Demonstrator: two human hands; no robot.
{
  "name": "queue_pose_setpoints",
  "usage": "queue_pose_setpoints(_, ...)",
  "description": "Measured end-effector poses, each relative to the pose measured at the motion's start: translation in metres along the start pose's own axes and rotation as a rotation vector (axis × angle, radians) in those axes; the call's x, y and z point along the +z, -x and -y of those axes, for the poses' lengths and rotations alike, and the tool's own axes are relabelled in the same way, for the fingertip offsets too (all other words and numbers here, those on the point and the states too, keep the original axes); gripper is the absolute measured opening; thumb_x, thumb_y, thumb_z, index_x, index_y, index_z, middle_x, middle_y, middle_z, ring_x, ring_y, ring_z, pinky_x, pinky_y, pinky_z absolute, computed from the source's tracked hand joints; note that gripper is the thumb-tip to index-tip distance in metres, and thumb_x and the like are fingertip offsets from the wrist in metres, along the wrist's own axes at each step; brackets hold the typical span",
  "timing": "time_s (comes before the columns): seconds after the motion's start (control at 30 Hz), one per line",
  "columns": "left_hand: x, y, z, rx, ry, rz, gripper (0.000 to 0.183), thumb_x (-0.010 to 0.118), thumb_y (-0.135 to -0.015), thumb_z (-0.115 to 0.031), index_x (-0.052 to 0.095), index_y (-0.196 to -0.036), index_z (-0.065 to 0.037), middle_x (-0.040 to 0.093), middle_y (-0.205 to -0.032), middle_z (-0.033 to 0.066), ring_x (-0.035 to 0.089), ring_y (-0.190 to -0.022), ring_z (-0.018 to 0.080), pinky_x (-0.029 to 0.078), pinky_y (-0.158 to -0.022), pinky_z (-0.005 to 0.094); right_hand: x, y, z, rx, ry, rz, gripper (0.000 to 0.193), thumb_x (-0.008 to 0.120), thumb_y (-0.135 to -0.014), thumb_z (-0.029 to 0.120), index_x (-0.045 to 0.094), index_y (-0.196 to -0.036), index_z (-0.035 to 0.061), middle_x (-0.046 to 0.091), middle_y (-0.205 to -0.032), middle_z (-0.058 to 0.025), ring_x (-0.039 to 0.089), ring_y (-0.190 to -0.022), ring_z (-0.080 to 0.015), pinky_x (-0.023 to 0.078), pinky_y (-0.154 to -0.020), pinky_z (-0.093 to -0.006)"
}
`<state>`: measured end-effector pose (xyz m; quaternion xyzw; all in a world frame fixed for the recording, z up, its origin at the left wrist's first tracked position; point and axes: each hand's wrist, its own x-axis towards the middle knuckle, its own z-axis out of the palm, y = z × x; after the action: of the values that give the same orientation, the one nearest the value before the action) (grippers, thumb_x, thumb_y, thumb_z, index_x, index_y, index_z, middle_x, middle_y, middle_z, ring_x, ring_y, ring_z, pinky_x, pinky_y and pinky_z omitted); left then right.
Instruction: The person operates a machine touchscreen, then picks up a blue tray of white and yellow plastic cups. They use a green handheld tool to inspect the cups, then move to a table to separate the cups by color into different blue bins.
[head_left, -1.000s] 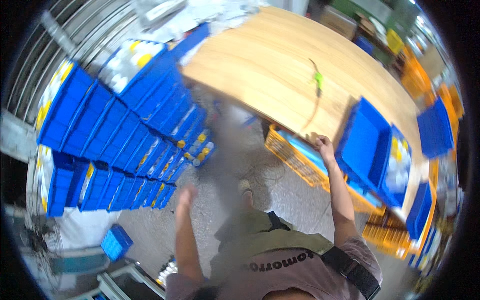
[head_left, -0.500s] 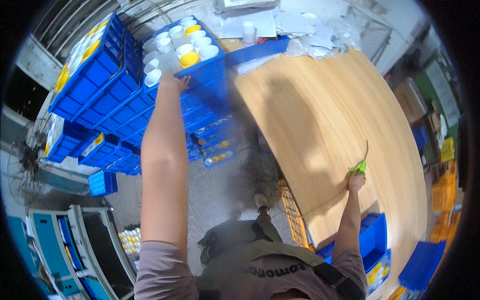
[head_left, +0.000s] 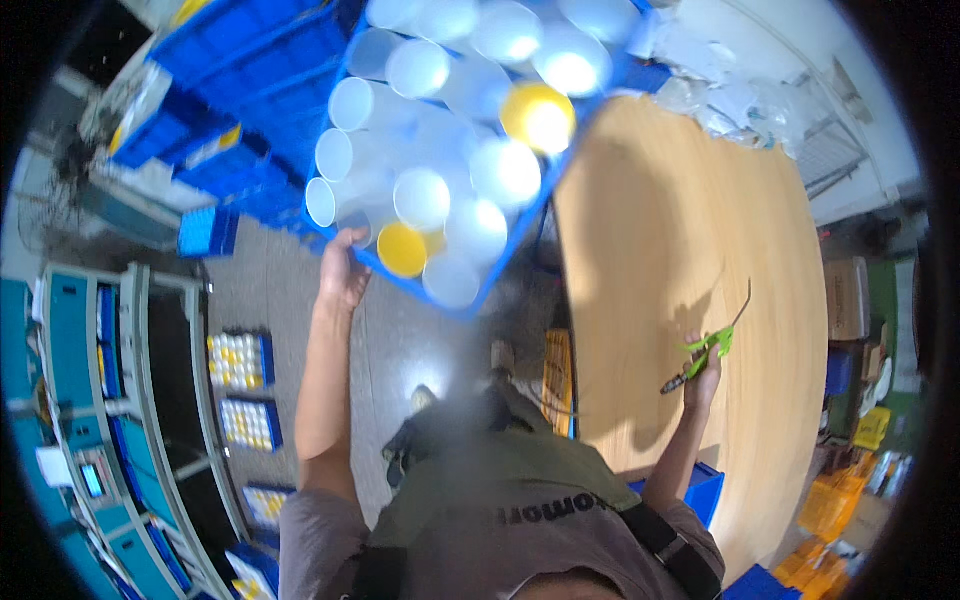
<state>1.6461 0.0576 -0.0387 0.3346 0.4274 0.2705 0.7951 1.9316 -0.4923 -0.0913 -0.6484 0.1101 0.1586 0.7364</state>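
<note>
My left hand is closed on the near left corner of a blue crate, which is tilted toward me and blurred by motion. Rows of open-topped white cups fill it, with a yellow cup at the near edge and another yellow one farther back. Above the wooden table, my right hand grips a green air blow gun with a thin bent nozzle pointing away from me. A dark hose fitting shows at the gun's lower end.
Stacked blue crates stand at the far left. Smaller crates of white and yellow pieces line the floor beside a teal cabinet. The wooden table runs along my right, with plastic bags at its far end.
My left hand has drawn the crate of cups off the stack, toward me and to the right. The blow gun has turned and now shows more of its body.
</note>
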Motion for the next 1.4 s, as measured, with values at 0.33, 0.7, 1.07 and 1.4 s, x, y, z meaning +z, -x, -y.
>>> queue_pose_setpoints(0.33, -0.206, 0.165, 0.071, -0.080, -0.851, -0.388, 0.034, 0.066, -0.079, -0.017, 0.066, -0.098, 0.011, 0.068, -0.077, 0.0132, 0.065, -0.069, 0.0216, 0.049, -0.063, 0.0355, 0.230, 0.217, -0.011, -0.510, 1.106, 1.052, 0.033, 0.059, -0.095, 0.029, 0.059, -0.117, 0.0033, 0.069, -0.081, -0.0114, 0.067, -0.074, -0.0181, 0.049, -0.052, -0.0347)
queue_pose_setpoints(0.7, -0.281, 0.262, 0.143, 0.046, -1.026, -0.850, 0.060, 0.064, -0.080, -0.019, 0.046, -0.125, 0.017, 0.066, -0.085, 0.0326, 0.066, -0.089, 0.0449, 0.050, -0.081, 0.0488, 0.284, 0.348, -0.104, -0.751, 1.630, 1.361, 0.038, 0.055, -0.095, 0.040, 0.052, -0.105, 0.0037, 0.066, -0.068, -0.0192, 0.068, -0.066, -0.0365, 0.053, -0.060, -0.0482)
queue_pose_setpoints(1.07, -0.340, 0.299, 0.162, -0.041, -0.765, -0.840, 0.028, 0.065, -0.079, -0.018, 0.064, -0.083, 0.010, 0.067, -0.073, 0.0196, 0.065, -0.072, 0.0205, 0.050, -0.071, 0.0402, 0.327, 0.277, -0.094, -0.896, 1.679, 1.044, 0.053, 0.052, -0.094, 0.050, 0.056, -0.109, -0.0004, 0.067, -0.084, -0.0272, 0.067, -0.082, -0.0441, 0.054, -0.071, -0.0533)
queue_pose_setpoints(1.4, -0.345, 0.304, 0.159, 0.026, -0.727, -0.808, 0.030, 0.065, -0.079, -0.018, 0.066, -0.090, 0.010, 0.070, -0.084, 0.0226, 0.069, -0.083, 0.0273, 0.051, -0.077, 0.0417, 0.392, 0.268, -0.085, -0.845, 1.682, 1.106, 0.064, 0.052, -0.093, 0.055, 0.056, -0.120, -0.0024, 0.067, -0.097, -0.0244, 0.066, -0.094, -0.0400, 0.052, -0.079, -0.0494)
